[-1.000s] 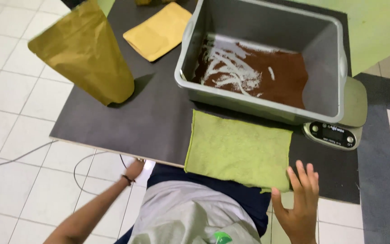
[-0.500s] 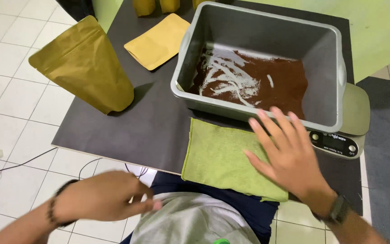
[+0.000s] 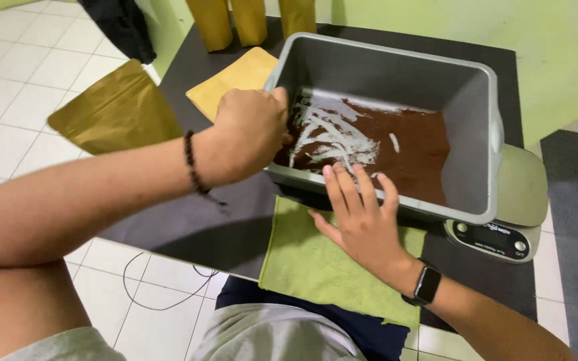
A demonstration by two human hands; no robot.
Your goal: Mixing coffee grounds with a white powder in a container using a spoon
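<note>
Left hand [image 3: 249, 134] — fisted at grey tub's [image 3: 396, 80] nine-o'clock rim, grip contents hidden. Right hand [image 3: 359, 220] — fingers spread, six-o'clock wall, over green cloth [image 3: 309, 267].

Grey rectangular tub [image 3: 396, 80]: I see it upright on the kitchen scale [image 3: 503, 234], its floor part covered with dark brown powder [image 3: 409, 144] streaked white. Green cloth [image 3: 316, 261]: I see it flat, just in front of the tub.

Both hands [image 3: 249, 130] at grey tub [image 3: 396, 73]
</note>
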